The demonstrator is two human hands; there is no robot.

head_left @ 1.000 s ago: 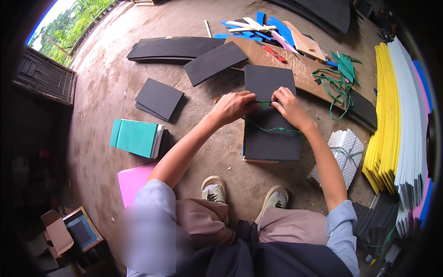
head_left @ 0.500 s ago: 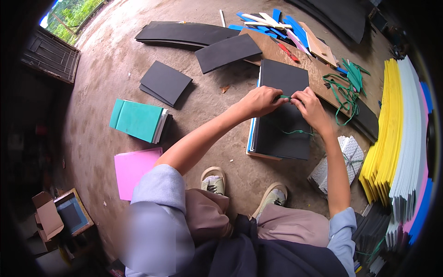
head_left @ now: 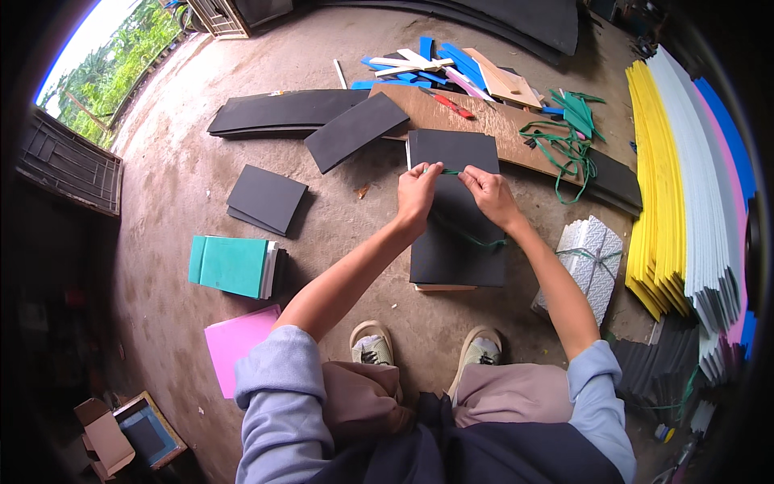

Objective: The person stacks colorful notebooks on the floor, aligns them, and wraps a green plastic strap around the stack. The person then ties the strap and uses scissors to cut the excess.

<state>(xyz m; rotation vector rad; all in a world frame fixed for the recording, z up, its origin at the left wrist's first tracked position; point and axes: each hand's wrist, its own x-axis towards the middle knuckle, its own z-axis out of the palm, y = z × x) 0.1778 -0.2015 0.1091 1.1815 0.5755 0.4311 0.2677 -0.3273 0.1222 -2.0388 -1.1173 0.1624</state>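
A tall stack of sheets topped with black [head_left: 458, 254] stands on the floor in front of my feet. Above its far half, my left hand [head_left: 418, 192] and my right hand [head_left: 489, 196] each pinch a green cord [head_left: 451, 172], closed on it. A short length of cord stretches between the fingertips. Another stretch of the cord lies slantwise across the black top below my hands and reaches the right edge near my right wrist. Whether there is a knot between my fingers is too small to tell.
Left lie black sheets [head_left: 266, 199], a green-topped stack [head_left: 230, 264] and pink sheets [head_left: 240, 343]. Beyond are a brown board [head_left: 516, 137] with a red cutter [head_left: 451, 105], loose green cord [head_left: 582, 165] and coloured offcuts. Right stand a tied white bundle [head_left: 580, 270] and yellow sheets [head_left: 655, 202].
The view has shifted, so the stack appears further left. My left hand has turned to point more away from me. Both hands keep their pinch on the green cord.
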